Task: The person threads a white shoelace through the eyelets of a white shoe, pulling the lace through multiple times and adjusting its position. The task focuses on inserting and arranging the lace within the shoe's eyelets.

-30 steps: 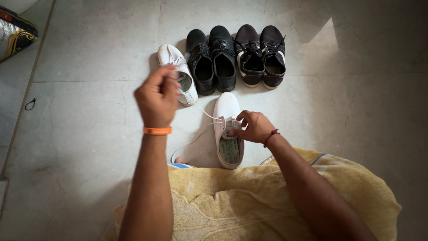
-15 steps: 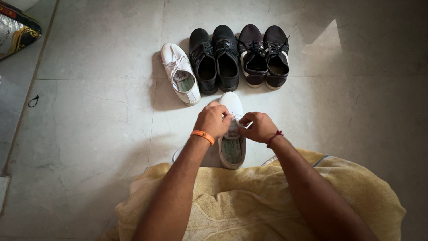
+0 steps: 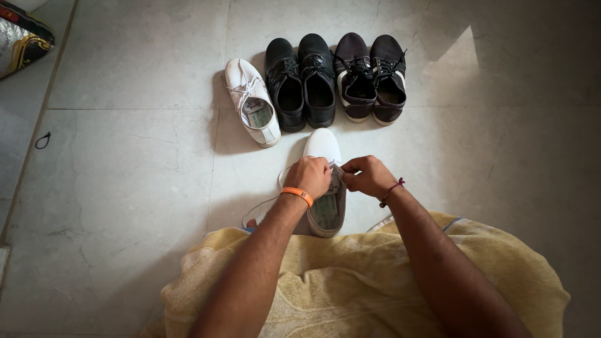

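A white sneaker (image 3: 323,146) lies on the grey tiled floor just in front of my lap, toe pointing away. My left hand (image 3: 309,176), with an orange wristband, pinches its white lace (image 3: 263,204) over the eyelets. My right hand (image 3: 367,176), with a dark red thread on the wrist, grips the lace on the shoe's right side. A loose loop of lace trails to the left of the shoe. Both hands meet over the shoe's tongue and hide the eyelets.
A second white sneaker (image 3: 253,101) lies at the back left. Beside it stand a black pair (image 3: 300,81) and a dark pair with white stripes (image 3: 372,77). A yellow towel (image 3: 350,281) covers my lap. A patterned bag (image 3: 22,37) sits top left.
My left hand came down from high over the far white sneaker, where it pulled the lace up, to the near shoe. Both hands now work the lace close together.
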